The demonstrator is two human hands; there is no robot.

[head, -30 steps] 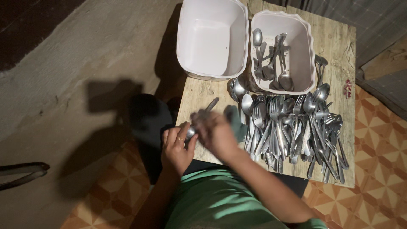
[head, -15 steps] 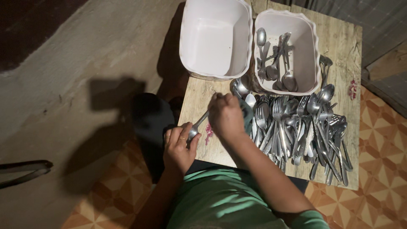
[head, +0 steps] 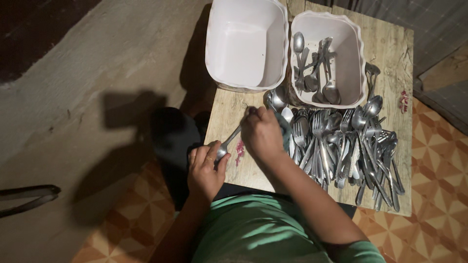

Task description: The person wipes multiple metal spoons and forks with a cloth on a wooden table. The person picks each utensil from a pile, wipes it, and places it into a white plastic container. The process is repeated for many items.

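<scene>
My left hand (head: 205, 171) is closed around the bowl end of a metal spoon (head: 228, 142) at the near left edge of the wooden surface (head: 390, 53), while my right hand (head: 262, 134) is wrapped over the handle end with a teal cloth (head: 284, 127) bunched under the fingers. Just to the right lies a heap of cutlery (head: 341, 146). Beyond it sit two white tubs, the empty tub (head: 246, 44) and the tub with a few spoons (head: 327, 61).

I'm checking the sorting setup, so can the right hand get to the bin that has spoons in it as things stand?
Probably yes. The right hand sits at the near end of the cutlery pile, and the bin with spoons lies open-topped just beyond, with nothing standing between. It grips a cloth on the utensil, though.
</scene>
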